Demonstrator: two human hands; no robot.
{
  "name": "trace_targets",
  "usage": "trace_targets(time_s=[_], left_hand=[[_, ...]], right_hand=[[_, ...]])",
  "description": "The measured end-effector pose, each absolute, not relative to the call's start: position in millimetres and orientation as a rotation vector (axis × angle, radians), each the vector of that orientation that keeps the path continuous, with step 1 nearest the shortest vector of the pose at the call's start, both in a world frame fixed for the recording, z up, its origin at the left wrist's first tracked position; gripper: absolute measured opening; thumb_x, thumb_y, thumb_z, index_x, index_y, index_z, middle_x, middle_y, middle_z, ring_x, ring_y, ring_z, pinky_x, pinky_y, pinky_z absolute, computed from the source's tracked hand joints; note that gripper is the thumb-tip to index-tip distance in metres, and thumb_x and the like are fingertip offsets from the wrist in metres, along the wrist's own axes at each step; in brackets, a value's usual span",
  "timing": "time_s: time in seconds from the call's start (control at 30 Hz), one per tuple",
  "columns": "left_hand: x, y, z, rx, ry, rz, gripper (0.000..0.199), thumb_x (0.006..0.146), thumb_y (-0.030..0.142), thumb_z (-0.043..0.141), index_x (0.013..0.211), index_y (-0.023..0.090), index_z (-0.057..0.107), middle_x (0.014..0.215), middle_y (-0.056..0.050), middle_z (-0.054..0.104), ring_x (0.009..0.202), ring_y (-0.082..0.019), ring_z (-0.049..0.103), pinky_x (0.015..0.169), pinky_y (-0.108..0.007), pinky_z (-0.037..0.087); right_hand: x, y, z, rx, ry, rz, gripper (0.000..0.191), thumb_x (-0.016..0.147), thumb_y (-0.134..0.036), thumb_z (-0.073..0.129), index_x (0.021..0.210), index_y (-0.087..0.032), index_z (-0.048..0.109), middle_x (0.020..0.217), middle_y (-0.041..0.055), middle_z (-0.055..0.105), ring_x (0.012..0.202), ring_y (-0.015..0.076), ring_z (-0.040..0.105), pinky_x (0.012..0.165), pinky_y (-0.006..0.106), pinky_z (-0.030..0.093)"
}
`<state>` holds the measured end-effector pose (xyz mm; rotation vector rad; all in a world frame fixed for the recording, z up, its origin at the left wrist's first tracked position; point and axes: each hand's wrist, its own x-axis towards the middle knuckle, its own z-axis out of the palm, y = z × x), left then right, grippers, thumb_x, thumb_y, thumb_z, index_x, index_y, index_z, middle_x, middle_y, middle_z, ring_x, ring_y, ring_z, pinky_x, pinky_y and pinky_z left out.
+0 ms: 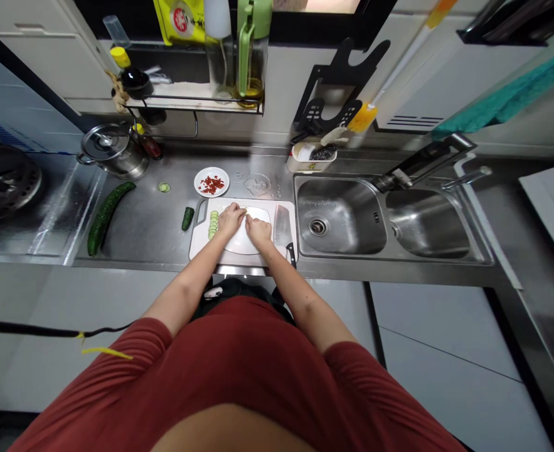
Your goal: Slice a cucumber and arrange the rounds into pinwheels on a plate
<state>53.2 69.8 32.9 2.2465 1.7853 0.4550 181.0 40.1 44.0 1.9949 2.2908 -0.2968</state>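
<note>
My left hand (232,218) and my right hand (258,232) meet above a white plate (241,247). Both have their fingertips pinched together near the plate's far rim; whatever they hold is too small to make out. Under the plate lies a white cutting board (201,245) with a grey handle. Cucumber slices (213,225) form an overlapping row on the board, left of the plate. A kitchen knife (282,220) rests along the board's right side, its black handle toward me. Left of the board is a cut cucumber piece (187,218).
A small plate of chopped red pieces (211,182) stands behind the board. Farther left are a whole cucumber (107,216), a cucumber scrap (164,187) and a lidded steel pot (114,150). The double sink (340,250) borders the board's right. Bottles (251,56) stand on the wall shelf.
</note>
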Motion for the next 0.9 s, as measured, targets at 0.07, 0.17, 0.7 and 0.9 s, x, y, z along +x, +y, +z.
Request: trace_targets(time_s=[0.07, 0.17, 0.7, 0.9], left_hand=[[53.1, 71.2, 31.1, 2.243, 1.79, 0.459, 0.028, 0.094, 0.034, 0.046, 0.108, 0.03, 0.069, 0.108, -0.006, 0.057, 0.097, -0.021, 0.054, 0.075, -0.03, 0.039], [53.4, 72.2, 29.9, 2.226, 1.796, 0.468, 0.027, 0.093, 0.033, 0.047, 0.108, 0.029, 0.069, 0.107, -0.007, 0.057, 0.097, -0.02, 0.054, 0.075, -0.03, 0.04], [54.8, 72.0, 36.8, 2.16, 1.825, 0.448, 0.027, 0.092, 0.034, 0.049, 0.108, 0.029, 0.069, 0.107, -0.006, 0.058, 0.096, -0.02, 0.055, 0.073, -0.029, 0.039], [55.7, 70.1, 43.0, 2.136, 1.819, 0.414, 0.028, 0.093, 0.035, 0.047, 0.111, 0.03, 0.068, 0.108, -0.006, 0.057, 0.099, -0.02, 0.054, 0.076, -0.029, 0.039]], right_hand=[[181.0, 39.9, 43.8, 1.994, 2.29, -0.296, 0.041, 0.102, -0.034, 0.024, 0.135, -0.025, 0.046, 0.103, 0.0116, 0.067, 0.09, 0.0215, 0.065, 0.076, 0.029, 0.042], [181.3, 38.9, 44.4, 1.986, 2.302, -0.301, 0.041, 0.102, -0.033, 0.024, 0.138, -0.026, 0.044, 0.105, 0.0116, 0.066, 0.09, 0.0211, 0.064, 0.077, 0.03, 0.041], [181.6, 42.0, 47.9, 2.028, 2.282, -0.433, 0.04, 0.102, -0.033, 0.024, 0.134, -0.03, 0.048, 0.103, 0.0084, 0.068, 0.09, 0.0206, 0.064, 0.078, 0.03, 0.042], [182.9, 41.3, 51.1, 2.02, 2.261, -0.44, 0.042, 0.103, -0.032, 0.02, 0.126, -0.027, 0.054, 0.104, 0.0087, 0.068, 0.092, 0.0196, 0.064, 0.078, 0.03, 0.042]])
